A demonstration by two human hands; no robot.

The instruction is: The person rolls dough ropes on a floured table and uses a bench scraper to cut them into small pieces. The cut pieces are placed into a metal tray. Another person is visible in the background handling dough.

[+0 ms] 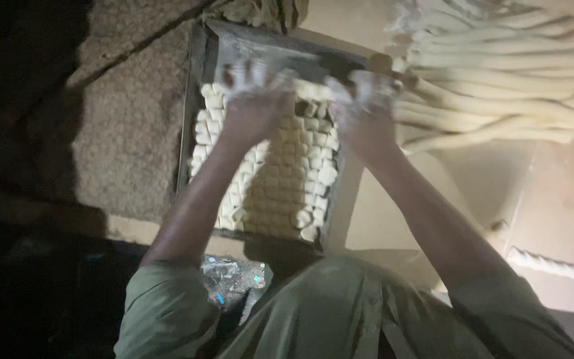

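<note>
Dark rectangular metal tray (197,80) nearly full of pale cut dough cubes (287,179); only its far end shows bare. Left hand (255,100) and right hand (360,110) grip one pale dough piece (312,90) there. Long pale dough ropes (499,86) wait uncut at the surface's (393,219) far right corner.

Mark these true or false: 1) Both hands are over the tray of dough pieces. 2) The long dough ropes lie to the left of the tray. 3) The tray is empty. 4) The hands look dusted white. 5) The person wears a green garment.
1) True. The left hand and the right hand are both above the tray, holding a dough strip between them.
2) False. The long dough ropes are piled to the right of the tray.
3) False. The tray is packed with small cut dough pieces.
4) True. Both hands look whitish, as if floured.
5) True. The sleeves and the front of the green garment are in view.
</note>
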